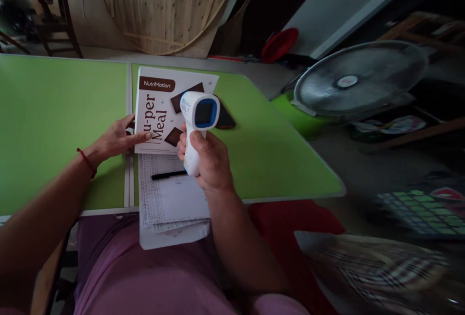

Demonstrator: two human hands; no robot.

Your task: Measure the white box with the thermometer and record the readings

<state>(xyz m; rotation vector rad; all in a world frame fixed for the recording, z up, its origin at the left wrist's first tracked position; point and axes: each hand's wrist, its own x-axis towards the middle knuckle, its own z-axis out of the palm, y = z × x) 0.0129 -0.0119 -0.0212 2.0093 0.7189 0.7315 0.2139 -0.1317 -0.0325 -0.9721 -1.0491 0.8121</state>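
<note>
A white box (160, 97) with brown print reading "NutriMotion" stands on the table, its printed face toward me. My left hand (121, 136) grips its left edge, with the thumb on the printed face and the fingers behind. My right hand (210, 153) is wrapped round the handle of a white and blue infrared thermometer (191, 107), whose dark screen faces me. The thermometer is in front of the box's right part and covers some of it. Below the box lie written paper sheets (174, 201), with a black pen (169, 175) on top of them.
The green table (283, 160) has a white rim, and the papers hang over its near edge. A dark flat object (225, 114) lies partly hidden behind the thermometer. To the right stand a fan (363, 80) and a red stool (290, 223); a plaid bag (392, 266) is nearby.
</note>
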